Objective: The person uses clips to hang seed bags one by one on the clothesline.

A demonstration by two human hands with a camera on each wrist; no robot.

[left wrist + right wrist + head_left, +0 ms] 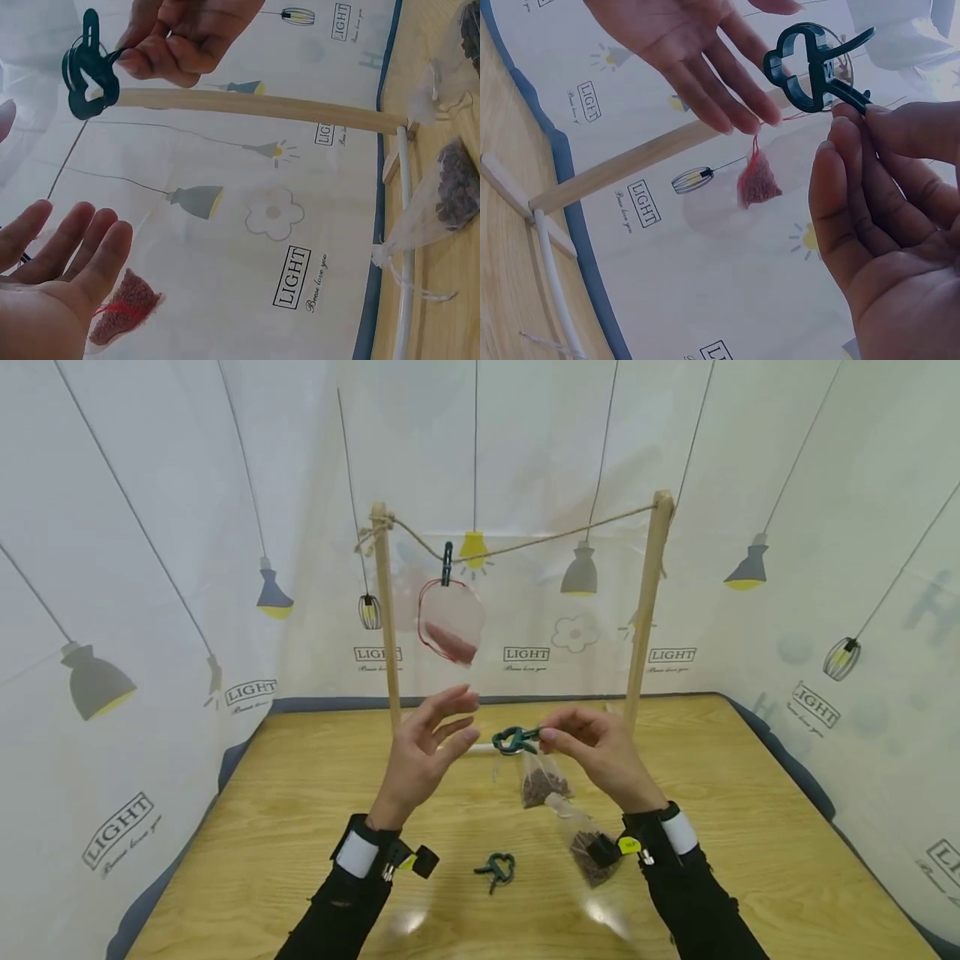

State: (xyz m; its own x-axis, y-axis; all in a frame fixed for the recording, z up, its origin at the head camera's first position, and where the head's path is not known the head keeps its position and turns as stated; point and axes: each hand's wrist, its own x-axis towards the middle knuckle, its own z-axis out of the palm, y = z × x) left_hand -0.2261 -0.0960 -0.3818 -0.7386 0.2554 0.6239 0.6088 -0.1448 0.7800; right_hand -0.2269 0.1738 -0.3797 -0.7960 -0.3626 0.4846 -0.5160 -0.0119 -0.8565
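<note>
My right hand [603, 758] pinches one handle of a dark green spring clip [513, 740] between thumb and fingers. In the right wrist view, the other handle of that clip [806, 71] sticks out free. Across from it, my left hand [426, 756] is raised with fingers spread and slightly bent, holding nothing. Above the hands, a sheer pouch [452, 622] with red string and reddish contents hangs from a rope [558, 533], held by another dark clip [447, 564]. A second loose green clip [498, 869] lies on the table between my forearms.
Two wooden posts [649, 610] carry the sagging rope, with a white rod [476, 749] low between them. Two sheer bags with dark contents, a farther bag [545, 787] and a nearer bag [588, 860], lie on the wooden table [300, 827]. Printed curtains surround it.
</note>
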